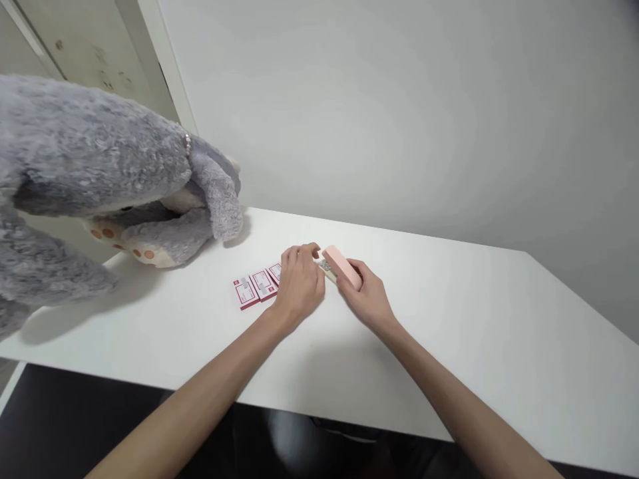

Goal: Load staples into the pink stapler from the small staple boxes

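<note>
A pink stapler [342, 267] with a pale lower part rests in my right hand [370, 296], which is wrapped round its near end. Its far end points up and left, and some grey metal shows along its side. Close to that end is my left hand [302, 283], palm down with the fingers curled in; whatever they hold is hidden. Left of this hand, several small flat white boxes with red print and red sides [253, 287] lie in a row on the white table [449, 332]. The left hand partly covers the rightmost box.
A large grey plush toy [100, 146] leans over the table's left side, with a beaded band [188, 144] on it. Behind the table is a plain grey wall [374, 120]. A dark area lies below the table's front edge.
</note>
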Demonstrator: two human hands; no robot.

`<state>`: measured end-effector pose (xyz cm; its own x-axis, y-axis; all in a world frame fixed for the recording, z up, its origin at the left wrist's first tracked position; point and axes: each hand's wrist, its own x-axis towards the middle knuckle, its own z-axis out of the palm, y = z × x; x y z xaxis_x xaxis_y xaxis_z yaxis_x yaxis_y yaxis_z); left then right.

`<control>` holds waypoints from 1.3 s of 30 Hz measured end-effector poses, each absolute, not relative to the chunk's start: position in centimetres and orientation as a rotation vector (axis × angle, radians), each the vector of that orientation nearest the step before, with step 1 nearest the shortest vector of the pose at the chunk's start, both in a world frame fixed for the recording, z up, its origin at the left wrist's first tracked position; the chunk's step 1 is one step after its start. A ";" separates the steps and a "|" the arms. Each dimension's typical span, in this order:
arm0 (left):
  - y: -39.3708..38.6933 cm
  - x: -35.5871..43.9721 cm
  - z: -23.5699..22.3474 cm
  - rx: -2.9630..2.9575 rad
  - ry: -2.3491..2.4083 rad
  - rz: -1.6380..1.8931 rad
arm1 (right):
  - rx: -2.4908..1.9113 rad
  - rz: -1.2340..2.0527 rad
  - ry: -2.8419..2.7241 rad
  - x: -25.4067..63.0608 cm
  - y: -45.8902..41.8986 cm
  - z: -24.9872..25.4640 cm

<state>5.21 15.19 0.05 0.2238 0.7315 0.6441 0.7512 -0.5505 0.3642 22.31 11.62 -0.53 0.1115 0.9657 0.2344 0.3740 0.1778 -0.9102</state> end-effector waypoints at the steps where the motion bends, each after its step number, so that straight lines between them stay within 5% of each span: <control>1: 15.2 5.2 0.1 -2.411 -1.495 -1.265 | -1.377 0.745 -1.424 22.3 11.7 -0.6; 39: 14.6 5.4 1.1 -2.825 -1.420 -1.464 | -1.178 1.043 -1.215 22.8 11.7 0.6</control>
